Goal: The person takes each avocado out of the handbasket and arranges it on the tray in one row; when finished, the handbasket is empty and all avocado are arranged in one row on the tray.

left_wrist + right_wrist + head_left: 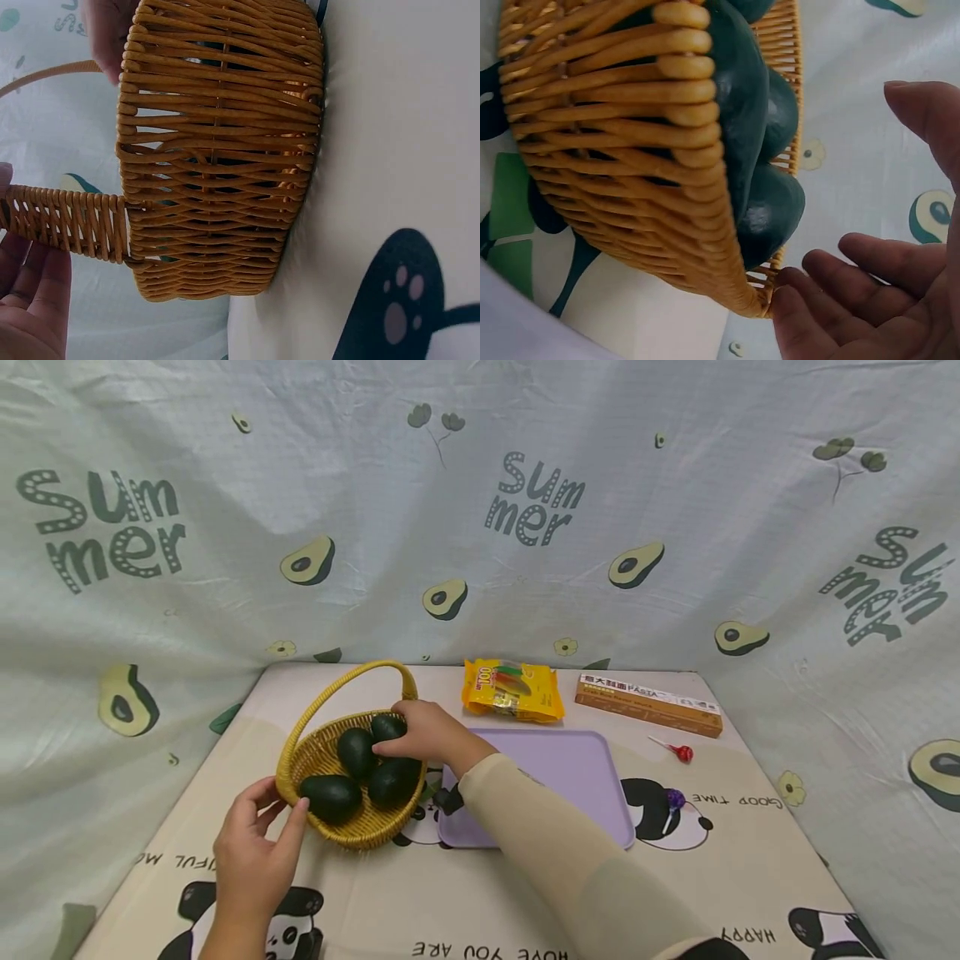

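A yellow wicker basket (360, 839) with a tall arched handle (318, 702) holds several dark green avocados (330, 799). At its left side my left hand (258, 843) pinches the foot of the handle, thumb on one face and fingers behind, as the left wrist view shows. My right hand (435, 735) reaches over the far right rim beside the avocado (772, 214) at the back. Its thumb and fingers stand apart in the right wrist view, with nothing gripped between them; one fingertip is at the basket rim.
A lilac tray (555, 785) lies right of the basket, partly under my right forearm. Behind it is a yellow candy bag (513, 691). A brown pasta box (648, 703), a red lollipop (681, 752) and a purple lollipop (676, 799) lie to the right.
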Demonstrator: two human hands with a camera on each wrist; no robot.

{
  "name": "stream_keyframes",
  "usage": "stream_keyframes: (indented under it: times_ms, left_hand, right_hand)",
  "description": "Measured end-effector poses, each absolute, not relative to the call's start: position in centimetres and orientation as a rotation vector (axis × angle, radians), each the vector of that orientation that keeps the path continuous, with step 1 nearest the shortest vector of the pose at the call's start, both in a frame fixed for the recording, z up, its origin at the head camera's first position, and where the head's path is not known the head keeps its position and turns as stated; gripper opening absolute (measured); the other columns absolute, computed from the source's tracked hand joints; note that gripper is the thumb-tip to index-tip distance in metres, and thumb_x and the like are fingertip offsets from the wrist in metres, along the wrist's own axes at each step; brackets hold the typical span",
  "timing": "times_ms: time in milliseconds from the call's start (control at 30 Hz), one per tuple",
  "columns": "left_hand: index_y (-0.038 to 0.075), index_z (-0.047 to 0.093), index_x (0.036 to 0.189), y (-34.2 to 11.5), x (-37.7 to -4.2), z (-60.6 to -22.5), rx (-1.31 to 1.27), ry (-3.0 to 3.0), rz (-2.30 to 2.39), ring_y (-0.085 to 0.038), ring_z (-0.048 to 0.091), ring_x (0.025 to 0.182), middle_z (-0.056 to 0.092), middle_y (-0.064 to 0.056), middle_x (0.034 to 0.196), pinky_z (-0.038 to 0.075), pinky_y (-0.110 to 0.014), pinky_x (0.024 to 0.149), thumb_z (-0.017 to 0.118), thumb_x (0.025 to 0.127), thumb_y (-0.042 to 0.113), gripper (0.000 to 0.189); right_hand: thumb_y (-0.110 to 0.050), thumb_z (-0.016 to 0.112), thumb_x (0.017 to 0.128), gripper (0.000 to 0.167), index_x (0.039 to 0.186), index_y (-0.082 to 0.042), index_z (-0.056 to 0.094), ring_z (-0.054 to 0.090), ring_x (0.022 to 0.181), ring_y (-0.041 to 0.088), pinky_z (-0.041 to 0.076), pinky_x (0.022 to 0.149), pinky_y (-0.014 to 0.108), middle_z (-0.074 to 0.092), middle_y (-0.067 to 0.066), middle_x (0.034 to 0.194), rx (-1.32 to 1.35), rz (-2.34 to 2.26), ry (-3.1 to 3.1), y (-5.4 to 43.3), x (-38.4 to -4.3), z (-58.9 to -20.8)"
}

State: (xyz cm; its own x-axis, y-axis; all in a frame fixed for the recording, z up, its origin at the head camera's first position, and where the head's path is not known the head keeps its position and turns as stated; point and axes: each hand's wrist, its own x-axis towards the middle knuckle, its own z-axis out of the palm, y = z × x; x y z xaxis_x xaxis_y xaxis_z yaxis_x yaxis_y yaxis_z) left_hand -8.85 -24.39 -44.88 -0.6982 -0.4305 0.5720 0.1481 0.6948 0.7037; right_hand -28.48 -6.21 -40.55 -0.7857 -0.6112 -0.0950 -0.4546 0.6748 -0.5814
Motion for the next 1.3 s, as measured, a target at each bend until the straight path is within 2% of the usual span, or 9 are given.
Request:
stream_keyframes:
  times_ms: [167, 433, 700, 800, 933, 1033, 1133, 1300]
  left_hand:
    - [-0.004, 0.057, 0.129, -24.4, -8.8, -45.0, 0.234, -2.157, -0.965, 0.008, 0.056, 0.115, 0.065, -0.016, 0.123, 0.042, 0.003, 0.096, 0.080, 0.085, -0.002, 0.050]
    - [-0.003, 0.056, 0.129, -24.3, -9.0, -45.0, 0.242, -2.167, -0.987, 0.019, 0.048, 0.113, 0.065, -0.014, 0.126, 0.042, 0.003, 0.096, 0.080, 0.086, -0.001, 0.050]
    - [-0.003, 0.056, 0.129, -24.2, -9.0, -44.9, 0.243, -2.166, -1.018, 0.016, 0.050, 0.113, 0.064, -0.013, 0.127, 0.043, 0.001, 0.097, 0.079, 0.086, -0.003, 0.049]
    - [-0.004, 0.056, 0.129, -24.2, -9.0, -44.8, 0.246, -2.166, -1.028, 0.008, 0.055, 0.115, 0.064, -0.013, 0.127, 0.043, 0.001, 0.098, 0.078, 0.087, -0.003, 0.048]
    - [-0.004, 0.055, 0.130, -24.0, -8.9, -44.6, 0.256, -2.165, -1.043, -0.014, 0.062, 0.119, 0.064, -0.015, 0.128, 0.043, 0.000, 0.098, 0.077, 0.088, -0.003, 0.047]
    - [-0.003, 0.055, 0.131, -24.0, -8.9, -44.6, 0.269, -2.162, -1.062, -0.027, 0.063, 0.119, 0.063, -0.016, 0.128, 0.044, -0.001, 0.099, 0.077, 0.088, -0.003, 0.048]
    - [-0.002, 0.055, 0.131, -23.9, -8.9, -44.7, 0.285, -2.163, -1.077, -0.028, 0.063, 0.119, 0.063, -0.015, 0.128, 0.044, -0.001, 0.099, 0.077, 0.089, -0.002, 0.048]
    - [-0.001, 0.055, 0.130, -24.1, -8.8, -44.8, 0.282, -2.160, -1.088, -0.017, 0.062, 0.119, 0.063, -0.012, 0.127, 0.044, -0.001, 0.099, 0.078, 0.088, -0.001, 0.048]
  right_hand:
    - [-0.054, 0.076, 0.087, 0.073, 0.142, -0.010, 0.057, 0.062, 0.109, 0.013, 0.058, 0.100, 0.031, 0.067, 0.003, 0.130, -0.830, -0.778, 2.596, -6.7, -28.9, -40.3]
    - [-0.054, 0.076, 0.087, 0.070, 0.137, -0.009, 0.060, 0.062, 0.101, 0.012, 0.060, 0.095, 0.030, 0.069, 0.002, 0.120, -0.814, -0.729, 2.593, -7.4, -29.2, -40.2]
    - [-0.052, 0.078, 0.086, 0.060, 0.124, -0.008, 0.064, 0.062, 0.093, 0.012, 0.059, 0.091, 0.030, 0.067, -0.001, 0.105, -0.806, -0.722, 2.561, -8.5, -29.8, -40.7]
    - [-0.052, 0.078, 0.086, 0.058, 0.122, -0.008, 0.063, 0.061, 0.092, 0.013, 0.058, 0.091, 0.030, 0.066, -0.001, 0.103, -0.810, -0.712, 2.554, -9.0, -30.0, -40.6]
    - [-0.049, 0.079, 0.087, 0.055, 0.119, -0.007, 0.063, 0.061, 0.092, 0.013, 0.058, 0.090, 0.030, 0.064, -0.001, 0.101, -0.815, -0.694, 2.544, -9.5, -30.2, -40.4]
    - [-0.046, 0.080, 0.086, 0.053, 0.118, -0.007, 0.063, 0.061, 0.091, 0.013, 0.057, 0.088, 0.029, 0.064, 0.000, 0.101, -0.820, -0.672, 2.542, -9.7, -30.2, -40.4]
    - [-0.043, 0.080, 0.087, 0.053, 0.120, -0.006, 0.063, 0.060, 0.093, 0.013, 0.057, 0.088, 0.029, 0.064, 0.001, 0.105, -0.812, -0.643, 2.552, -9.9, -30.1, -40.4]
    - [-0.040, 0.079, 0.089, 0.050, 0.124, -0.008, 0.061, 0.060, 0.097, 0.014, 0.057, 0.089, 0.030, 0.063, 0.003, 0.114, -0.778, -0.578, 2.575, -10.4, -30.1, -40.5]
